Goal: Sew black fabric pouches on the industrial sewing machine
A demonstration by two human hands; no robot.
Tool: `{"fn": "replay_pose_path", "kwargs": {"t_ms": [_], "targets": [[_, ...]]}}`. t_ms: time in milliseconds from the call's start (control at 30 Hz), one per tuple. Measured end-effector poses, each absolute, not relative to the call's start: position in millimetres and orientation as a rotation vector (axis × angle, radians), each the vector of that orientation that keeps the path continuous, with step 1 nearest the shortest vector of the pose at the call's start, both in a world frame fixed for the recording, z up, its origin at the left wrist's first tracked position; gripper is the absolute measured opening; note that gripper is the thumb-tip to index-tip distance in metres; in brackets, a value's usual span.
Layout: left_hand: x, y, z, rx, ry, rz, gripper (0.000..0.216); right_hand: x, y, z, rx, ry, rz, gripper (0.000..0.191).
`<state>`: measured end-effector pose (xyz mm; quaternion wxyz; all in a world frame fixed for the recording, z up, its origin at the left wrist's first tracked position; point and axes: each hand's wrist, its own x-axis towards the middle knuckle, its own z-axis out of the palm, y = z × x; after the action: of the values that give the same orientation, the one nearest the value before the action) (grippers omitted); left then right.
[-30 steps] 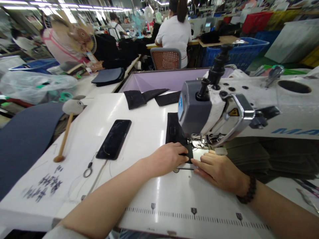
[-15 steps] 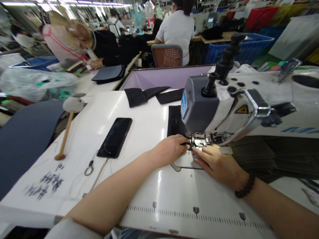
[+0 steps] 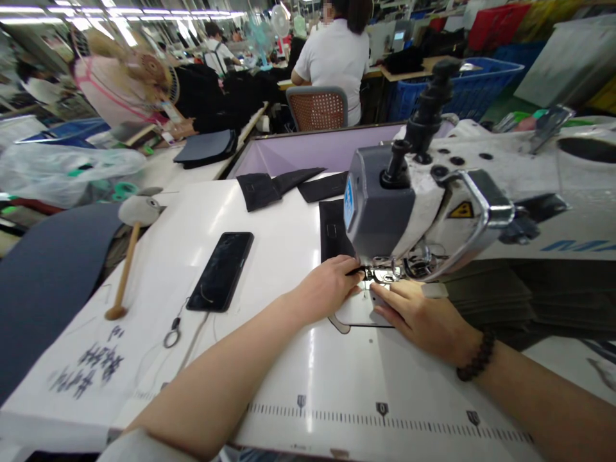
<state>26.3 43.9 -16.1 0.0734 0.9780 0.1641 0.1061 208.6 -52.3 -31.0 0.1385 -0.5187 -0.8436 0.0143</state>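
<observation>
Head view: black cloth lies beside the sewing machine, at twelve o'clock from the left hand; its bent fingers touch it, whether pinching I cannot tell. The right hand, toward four o'clock, has fingers outstretched.

- I see my left forearm slanting up from the lower left, bare below the elbow.
- My left hand is palm down, fingers bent and bunched, tips pointing right.
- My right forearm comes in from the lower right.
- My right hand lies palm down, index finger extended, thumb apart below it.
- Both hands' fingertips nearly meet.
</observation>
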Motion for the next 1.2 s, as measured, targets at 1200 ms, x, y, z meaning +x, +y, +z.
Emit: {"fn": "replay_pose_path", "kwargs": {"t_ms": [1200], "targets": [[16, -23, 3, 3.106, 0.440, -0.027, 0.022, 213, -60, -15, -1.214, -2.480, 0.090, 0.033]]}}
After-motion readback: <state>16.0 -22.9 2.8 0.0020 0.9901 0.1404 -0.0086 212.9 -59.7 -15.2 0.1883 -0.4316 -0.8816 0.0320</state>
